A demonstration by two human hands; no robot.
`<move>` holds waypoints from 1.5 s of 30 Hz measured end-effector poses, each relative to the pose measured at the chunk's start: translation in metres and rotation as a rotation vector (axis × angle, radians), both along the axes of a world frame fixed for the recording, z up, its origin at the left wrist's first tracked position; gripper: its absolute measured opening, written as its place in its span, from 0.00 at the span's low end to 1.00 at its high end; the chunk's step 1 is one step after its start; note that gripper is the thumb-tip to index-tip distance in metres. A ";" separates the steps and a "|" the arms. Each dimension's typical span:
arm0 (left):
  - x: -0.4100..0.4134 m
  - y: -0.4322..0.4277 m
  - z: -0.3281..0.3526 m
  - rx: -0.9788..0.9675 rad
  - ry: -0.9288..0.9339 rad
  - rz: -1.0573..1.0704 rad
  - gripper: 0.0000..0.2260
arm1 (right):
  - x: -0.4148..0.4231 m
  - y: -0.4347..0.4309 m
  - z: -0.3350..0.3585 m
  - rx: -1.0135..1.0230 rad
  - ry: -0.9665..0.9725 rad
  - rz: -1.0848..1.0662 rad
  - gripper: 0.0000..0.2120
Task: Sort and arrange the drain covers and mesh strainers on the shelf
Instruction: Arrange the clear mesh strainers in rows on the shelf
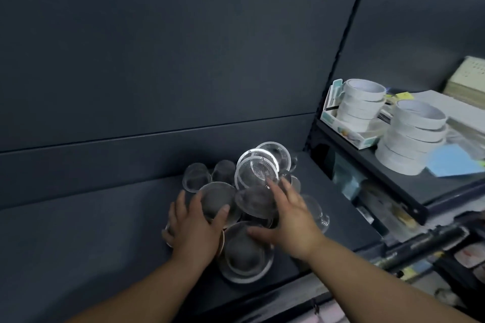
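A loose heap of round metal mesh strainers and drain covers lies on the dark shelf (78, 231). Several lie dome-up, such as one large strainer (245, 254) at the front. Two flat-rimmed strainers (256, 173) lean upright at the back of the heap. Small domed ones (196, 177) sit at the back left. My left hand (194, 231) rests spread over the left side of the heap, thumb on a domed strainer (216, 198). My right hand (290, 217) lies spread on the right side, fingertips touching the leaning strainers, thumb on the front strainer.
A dark back panel (157, 60) rises behind the shelf. To the right, a higher shelf (393, 178) carries stacks of white tape rolls (412, 136), a small box with more rolls (359, 107) and papers. Lower shelves with goods show at the bottom right.
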State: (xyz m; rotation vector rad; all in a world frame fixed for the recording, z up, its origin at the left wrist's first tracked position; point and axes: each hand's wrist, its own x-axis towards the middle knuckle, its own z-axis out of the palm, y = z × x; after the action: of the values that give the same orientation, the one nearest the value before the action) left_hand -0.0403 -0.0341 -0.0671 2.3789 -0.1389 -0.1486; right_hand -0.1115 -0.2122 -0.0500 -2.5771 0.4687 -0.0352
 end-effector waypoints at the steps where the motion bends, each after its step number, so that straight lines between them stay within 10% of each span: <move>1: -0.001 -0.005 0.000 -0.044 -0.001 0.009 0.30 | 0.000 -0.006 0.000 0.007 -0.016 0.002 0.53; 11: -0.006 0.001 -0.017 -0.016 -0.068 0.027 0.27 | 0.005 -0.025 0.009 -0.266 -0.129 0.088 0.41; 18: -0.002 -0.006 -0.016 -0.030 -0.044 -0.025 0.29 | 0.032 -0.013 0.007 0.003 0.031 0.064 0.42; 29: 0.001 -0.009 0.021 -0.152 -0.225 0.002 0.21 | 0.017 -0.014 0.021 0.178 -0.306 0.128 0.31; 45: -0.001 -0.032 0.055 -0.498 0.315 -0.317 0.25 | 0.015 -0.015 0.032 0.431 -0.377 0.330 0.50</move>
State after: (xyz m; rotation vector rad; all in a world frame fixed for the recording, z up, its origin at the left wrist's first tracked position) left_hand -0.0417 -0.0662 -0.0117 1.7992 -0.3568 -0.5672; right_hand -0.0968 -0.2270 -0.0182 -2.1236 -0.0867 -0.2682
